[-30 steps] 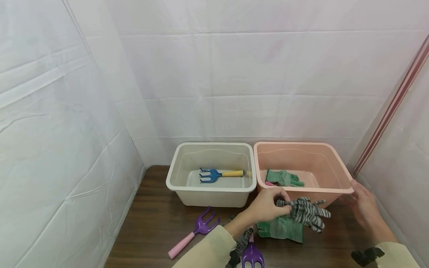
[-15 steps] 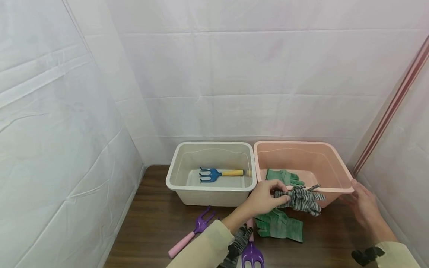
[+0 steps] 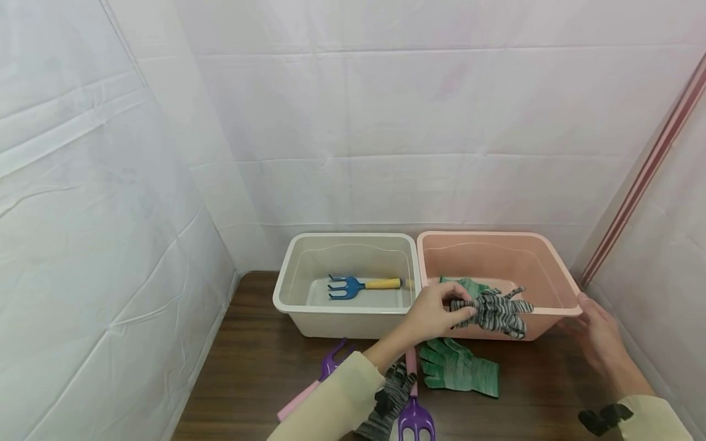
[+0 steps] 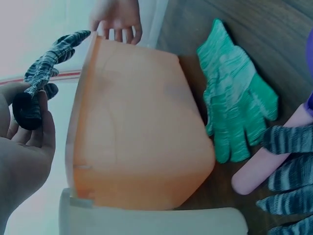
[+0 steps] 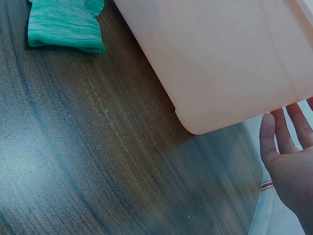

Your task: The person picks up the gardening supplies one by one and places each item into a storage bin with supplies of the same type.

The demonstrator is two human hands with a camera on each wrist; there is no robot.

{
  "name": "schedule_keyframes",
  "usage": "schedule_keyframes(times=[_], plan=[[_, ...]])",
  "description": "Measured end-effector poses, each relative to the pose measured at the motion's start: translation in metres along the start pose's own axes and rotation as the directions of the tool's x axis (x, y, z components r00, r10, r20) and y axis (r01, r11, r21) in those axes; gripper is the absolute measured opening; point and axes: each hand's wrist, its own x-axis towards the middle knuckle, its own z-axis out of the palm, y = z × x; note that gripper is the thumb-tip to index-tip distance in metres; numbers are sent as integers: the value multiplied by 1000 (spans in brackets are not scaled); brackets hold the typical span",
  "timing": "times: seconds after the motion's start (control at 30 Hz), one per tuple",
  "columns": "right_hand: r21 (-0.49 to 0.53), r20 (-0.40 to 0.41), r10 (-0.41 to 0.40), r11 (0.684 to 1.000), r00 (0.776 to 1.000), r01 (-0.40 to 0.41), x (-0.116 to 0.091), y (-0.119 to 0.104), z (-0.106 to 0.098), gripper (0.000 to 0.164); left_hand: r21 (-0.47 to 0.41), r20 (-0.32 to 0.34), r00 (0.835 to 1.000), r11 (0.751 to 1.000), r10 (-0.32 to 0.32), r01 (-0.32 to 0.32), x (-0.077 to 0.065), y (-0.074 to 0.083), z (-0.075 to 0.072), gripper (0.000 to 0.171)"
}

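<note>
My left hand [image 3: 432, 315] pinches a black-and-white striped knit glove [image 3: 499, 312] by its cuff. The glove's fingers point right, over the front rim of the pink bin [image 3: 491, 251]. Seen from the left wrist, this glove [image 4: 44, 71] is between thumb and fingers, beside the bin's upper edge. Against the bin's right side, near the front corner, rests my right hand [image 3: 595, 334]; in the right wrist view its fingers [image 5: 283, 129] look fairly straight. Inside the bin lies a green glove [image 3: 469, 285], partly hidden by my left hand and the striped glove.
Left of the pink bin stands a white bin [image 3: 347, 311] holding a blue hand fork [image 3: 347, 288] with a yellow handle. On the table are a green glove [image 3: 460, 370], another striped glove [image 3: 391, 398] and two purple hand forks [image 3: 416, 419], one partly behind my left sleeve.
My left hand has moved up and slightly left with the striped glove, from in front of the pink bin to its front rim. The right hand stays at the bin's side.
</note>
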Motion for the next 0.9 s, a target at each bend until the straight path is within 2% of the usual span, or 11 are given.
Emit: schedule_keyframes(times=[0.43,0.7,0.9], plan=[[-13,-6,19,1000,1000,-19,2,-2,5,70,-65,-117,989,995,-87,80,20,-1,-25,11],[65,28,-28,998,999,26,-3,-3,2,60,-38,-150,979,990,-138,133,29,-3,-22,12],[77,29,-18,997,999,16,-2,0,2,57,-5,-158,977,990,-141,142,35,-12,-16,11]])
